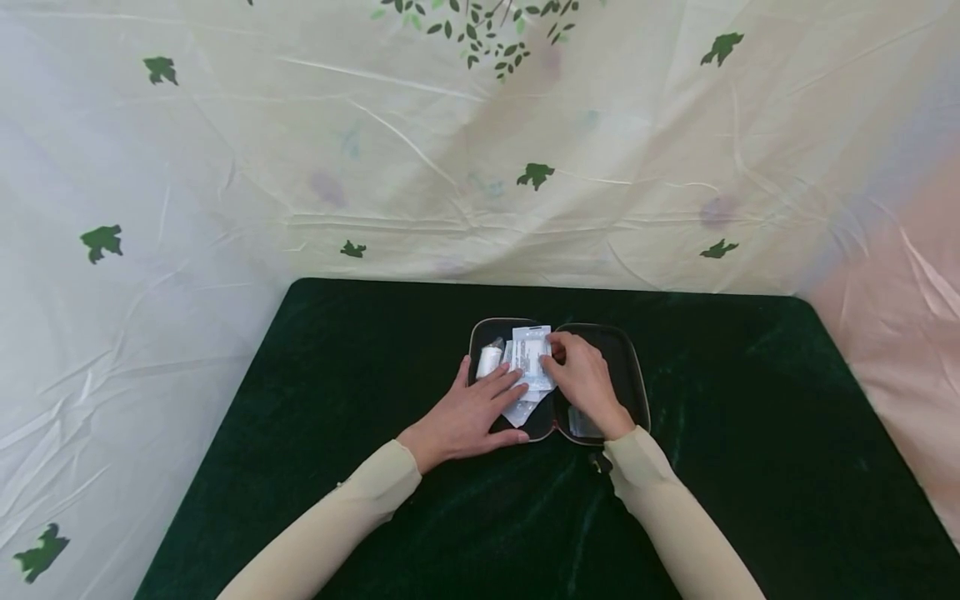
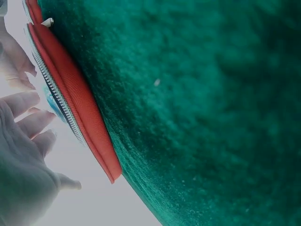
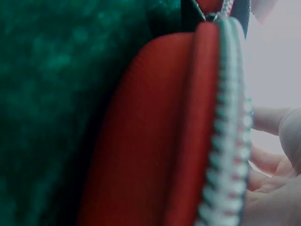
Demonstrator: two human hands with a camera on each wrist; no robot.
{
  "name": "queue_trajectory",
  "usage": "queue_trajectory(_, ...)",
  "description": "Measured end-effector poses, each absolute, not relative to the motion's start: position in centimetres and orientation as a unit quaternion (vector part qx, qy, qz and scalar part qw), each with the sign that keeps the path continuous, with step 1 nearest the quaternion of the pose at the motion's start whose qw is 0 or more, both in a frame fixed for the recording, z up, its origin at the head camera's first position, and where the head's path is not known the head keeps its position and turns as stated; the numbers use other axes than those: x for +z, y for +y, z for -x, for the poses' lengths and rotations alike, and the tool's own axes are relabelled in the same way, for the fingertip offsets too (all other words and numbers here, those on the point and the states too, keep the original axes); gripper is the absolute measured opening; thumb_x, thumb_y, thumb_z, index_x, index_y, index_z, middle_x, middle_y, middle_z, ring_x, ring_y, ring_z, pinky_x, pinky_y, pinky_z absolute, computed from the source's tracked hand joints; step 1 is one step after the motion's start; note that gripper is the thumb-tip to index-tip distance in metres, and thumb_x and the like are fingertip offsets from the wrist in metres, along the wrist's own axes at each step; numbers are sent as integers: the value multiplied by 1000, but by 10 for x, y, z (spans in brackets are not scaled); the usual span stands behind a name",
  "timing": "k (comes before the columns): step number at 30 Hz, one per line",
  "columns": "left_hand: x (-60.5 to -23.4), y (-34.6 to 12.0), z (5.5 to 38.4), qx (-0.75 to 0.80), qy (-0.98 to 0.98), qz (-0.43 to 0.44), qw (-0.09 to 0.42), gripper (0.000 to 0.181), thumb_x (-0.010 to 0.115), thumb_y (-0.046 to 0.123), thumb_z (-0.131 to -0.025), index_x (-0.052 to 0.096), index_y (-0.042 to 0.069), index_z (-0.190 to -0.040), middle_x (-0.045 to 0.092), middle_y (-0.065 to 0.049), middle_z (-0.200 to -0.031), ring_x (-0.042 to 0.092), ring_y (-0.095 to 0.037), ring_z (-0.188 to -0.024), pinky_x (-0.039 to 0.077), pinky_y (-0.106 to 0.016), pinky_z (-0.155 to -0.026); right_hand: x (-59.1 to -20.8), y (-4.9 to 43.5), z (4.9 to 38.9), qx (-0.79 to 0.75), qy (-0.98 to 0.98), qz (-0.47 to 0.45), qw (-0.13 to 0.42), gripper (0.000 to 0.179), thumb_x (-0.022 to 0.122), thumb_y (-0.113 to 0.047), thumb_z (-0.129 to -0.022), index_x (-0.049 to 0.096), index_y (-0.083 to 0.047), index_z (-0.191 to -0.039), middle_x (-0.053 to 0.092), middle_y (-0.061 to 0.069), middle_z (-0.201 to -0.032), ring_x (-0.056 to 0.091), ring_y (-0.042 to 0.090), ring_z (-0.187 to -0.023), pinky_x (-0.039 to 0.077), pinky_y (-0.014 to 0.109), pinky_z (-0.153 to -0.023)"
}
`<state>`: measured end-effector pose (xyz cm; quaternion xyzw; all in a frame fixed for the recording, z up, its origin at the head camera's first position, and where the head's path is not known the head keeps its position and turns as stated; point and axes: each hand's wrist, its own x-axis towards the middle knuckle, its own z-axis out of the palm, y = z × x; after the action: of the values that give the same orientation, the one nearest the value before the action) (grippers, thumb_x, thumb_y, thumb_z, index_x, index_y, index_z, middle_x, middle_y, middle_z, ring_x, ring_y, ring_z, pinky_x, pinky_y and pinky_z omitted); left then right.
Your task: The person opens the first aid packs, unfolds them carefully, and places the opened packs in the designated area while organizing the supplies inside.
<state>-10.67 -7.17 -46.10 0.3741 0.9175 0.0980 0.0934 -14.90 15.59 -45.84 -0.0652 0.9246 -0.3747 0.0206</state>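
A zippered case [image 1: 637, 379], black inside, lies unfolded flat; its red outer shell [image 2: 77, 89] shows in the left wrist view. Several white printed packets [image 1: 531, 354] are stacked in its left half beside a white roll [image 1: 489, 360] in clear wrap. My left hand [image 1: 472, 414] lies over that half with fingers spread, fingertips resting on the lower packets. From the right, my right hand [image 1: 585, 375] pinches the right edge of the top packet between thumb and fingers. Beneath its wrist, a clear-wrapped item [image 1: 581, 423] sits in the right half, partly hidden.
Dark green velvety cloth [image 1: 337, 358] covers the table around the case. A small dark tab [image 1: 598, 461] pokes out at the case's near edge, by the right sleeve. Pale fabric with green leaf and bird prints [image 1: 450, 167] hangs behind the table and at both sides.
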Motion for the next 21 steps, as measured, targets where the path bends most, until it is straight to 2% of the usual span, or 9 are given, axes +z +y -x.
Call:
queue_trajectory(5, -460, -73, 104, 106, 917, -376, 82, 82, 35, 76, -100, 35, 24, -163, 18, -2, -172, 11, -23, -159, 0, -67, -121, -458, 154, 148, -421, 906, 41, -5, 38, 69, -11, -99, 62, -2, -136, 67, 15, -113, 63, 28, -97, 54, 43, -85)
queue_trajectory(10, -458, -75, 101, 132, 915, -378, 46, 77, 41, 70, -102, 38, 21, -161, 20, -3, -172, 14, -25, -159, 5, -65, -123, -454, 159, 145, -476, 879, 5, -18, 40, 66, -12, -100, 60, -6, -139, 68, 15, -115, 66, 28, -96, 56, 41, -80)
queue_trajectory(16, -456, -78, 98, 151, 918, -366, 18, 73, 51, 62, -102, 41, 19, -160, 26, -4, -170, 20, -26, -157, 9, -61, -124, -449, 171, 141, -506, 862, -20, -27, 42, 66, -11, -101, 58, -6, -141, 67, 16, -117, 69, 29, -92, 57, 31, -75)
queue_trajectory(21, -457, -76, 97, 148, 918, -368, 19, 72, 52, 61, -103, 42, 17, -159, 30, -6, -169, 21, -25, -157, 11, -60, -124, -446, 185, 137, -510, 859, -32, -36, 43, 66, -11, -101, 58, -6, -142, 67, 16, -117, 70, 29, -94, 54, 24, -73)
